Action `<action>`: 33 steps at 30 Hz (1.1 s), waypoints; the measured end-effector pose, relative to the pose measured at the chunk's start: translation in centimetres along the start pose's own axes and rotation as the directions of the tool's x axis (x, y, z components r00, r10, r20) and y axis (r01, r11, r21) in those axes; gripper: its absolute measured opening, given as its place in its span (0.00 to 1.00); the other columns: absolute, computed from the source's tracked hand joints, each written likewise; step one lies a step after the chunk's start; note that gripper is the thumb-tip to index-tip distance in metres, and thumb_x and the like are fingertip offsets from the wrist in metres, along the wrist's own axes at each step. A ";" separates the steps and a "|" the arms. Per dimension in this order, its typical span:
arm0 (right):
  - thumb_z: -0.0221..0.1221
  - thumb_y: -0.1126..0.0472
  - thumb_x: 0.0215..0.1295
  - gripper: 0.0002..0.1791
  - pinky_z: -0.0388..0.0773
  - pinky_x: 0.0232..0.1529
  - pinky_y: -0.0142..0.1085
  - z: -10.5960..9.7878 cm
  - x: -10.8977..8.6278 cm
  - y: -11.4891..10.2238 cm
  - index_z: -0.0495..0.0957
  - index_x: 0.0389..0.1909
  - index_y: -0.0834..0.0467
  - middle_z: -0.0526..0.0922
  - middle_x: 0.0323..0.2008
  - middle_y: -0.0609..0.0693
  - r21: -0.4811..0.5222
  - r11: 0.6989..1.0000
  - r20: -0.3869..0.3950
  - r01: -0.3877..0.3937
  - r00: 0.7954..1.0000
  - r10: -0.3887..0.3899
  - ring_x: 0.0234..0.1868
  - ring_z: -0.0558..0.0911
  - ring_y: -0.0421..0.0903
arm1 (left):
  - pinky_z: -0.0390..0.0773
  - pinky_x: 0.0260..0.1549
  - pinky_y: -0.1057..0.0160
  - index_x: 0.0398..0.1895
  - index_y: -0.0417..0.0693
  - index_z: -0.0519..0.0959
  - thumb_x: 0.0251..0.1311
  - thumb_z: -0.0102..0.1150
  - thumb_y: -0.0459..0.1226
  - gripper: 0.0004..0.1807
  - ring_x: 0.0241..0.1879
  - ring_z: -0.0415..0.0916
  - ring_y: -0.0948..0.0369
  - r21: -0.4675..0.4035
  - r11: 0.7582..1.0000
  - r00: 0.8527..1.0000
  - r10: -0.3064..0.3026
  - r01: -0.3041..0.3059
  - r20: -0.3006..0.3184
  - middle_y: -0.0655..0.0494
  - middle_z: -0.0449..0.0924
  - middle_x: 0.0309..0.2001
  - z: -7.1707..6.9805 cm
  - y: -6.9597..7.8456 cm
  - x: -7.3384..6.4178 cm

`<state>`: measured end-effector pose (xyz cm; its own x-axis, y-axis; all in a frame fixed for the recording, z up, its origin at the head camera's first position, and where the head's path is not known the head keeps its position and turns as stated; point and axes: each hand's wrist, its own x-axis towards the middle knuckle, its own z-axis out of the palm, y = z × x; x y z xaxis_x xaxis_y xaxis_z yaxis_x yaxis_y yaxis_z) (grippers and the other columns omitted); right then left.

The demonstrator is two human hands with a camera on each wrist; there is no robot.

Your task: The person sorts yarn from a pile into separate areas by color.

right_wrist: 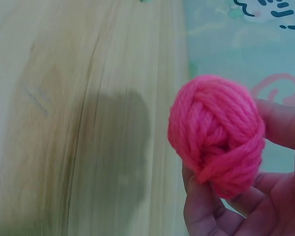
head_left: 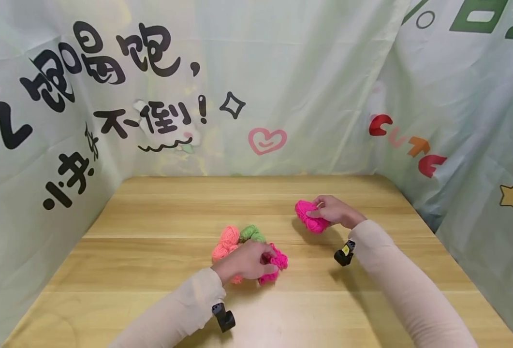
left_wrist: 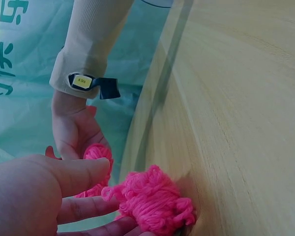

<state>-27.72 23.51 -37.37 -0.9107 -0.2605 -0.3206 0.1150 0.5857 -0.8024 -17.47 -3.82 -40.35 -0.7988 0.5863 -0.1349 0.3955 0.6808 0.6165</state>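
In the head view, my right hand (head_left: 335, 211) holds a hot-pink ball of yarn (head_left: 310, 217) above the table's right half, its shadow lying below. The right wrist view shows this yarn ball (right_wrist: 216, 135) gripped between thumb and fingers, its wound strands facing the camera. My left hand (head_left: 249, 260) is at a second, bumpier pink yarn ball (head_left: 279, 260) resting on the table. In the left wrist view, the thumb stands apart from that bumpy ball (left_wrist: 155, 201), while nearly straight fingers reach against its side, some tips hidden behind it.
Coral yarn balls (head_left: 226, 244) and a green yarn ball (head_left: 252, 233) lie close beside my left hand, partly covered by it. The wooden table (head_left: 173, 208) is bordered by a printed cloth backdrop (head_left: 308, 96). Small dark devices are strapped at both cuffs.
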 end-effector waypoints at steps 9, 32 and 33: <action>0.58 0.60 0.68 0.22 0.81 0.30 0.38 -1.0 0.0 0.4 0.65 0.55 0.70 0.76 0.40 0.59 -0.005 1.000 0.001 0.000 1.000 0.000 0.30 0.80 0.44 | 0.75 0.35 0.69 0.42 0.49 0.82 0.61 0.65 0.44 0.11 0.30 0.73 0.69 0.013 1.000 1.000 0.004 -0.004 0.004 0.66 0.77 0.31 -0.1 0.0 0.3; 0.58 0.60 0.69 0.22 0.82 0.33 0.39 -2.8 -0.3 2.7 0.63 0.53 0.70 0.76 0.38 0.58 0.038 0.999 -0.031 -0.038 0.999 0.039 0.29 0.80 0.42 | 0.76 0.36 0.69 0.47 0.46 0.81 0.61 0.65 0.44 0.16 0.30 0.73 0.68 0.044 0.999 0.999 -0.006 0.008 -0.038 0.64 0.79 0.34 0.0 -0.1 0.7; 0.58 0.60 0.69 0.22 0.82 0.33 0.39 -3.0 -0.3 2.8 0.63 0.53 0.71 0.76 0.37 0.58 0.041 0.999 -0.034 -0.036 0.999 0.038 0.29 0.80 0.42 | 0.76 0.35 0.69 0.47 0.46 0.81 0.61 0.65 0.45 0.16 0.29 0.73 0.68 0.053 0.999 0.999 -0.007 0.009 -0.042 0.64 0.79 0.34 -0.2 0.0 0.9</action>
<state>-28.31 27.49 -37.99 -0.9186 -0.2122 -0.3334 0.1640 0.5629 -0.8101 -18.29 -3.41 -40.34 -0.8199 0.5627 -0.1061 0.4119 0.7082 0.5734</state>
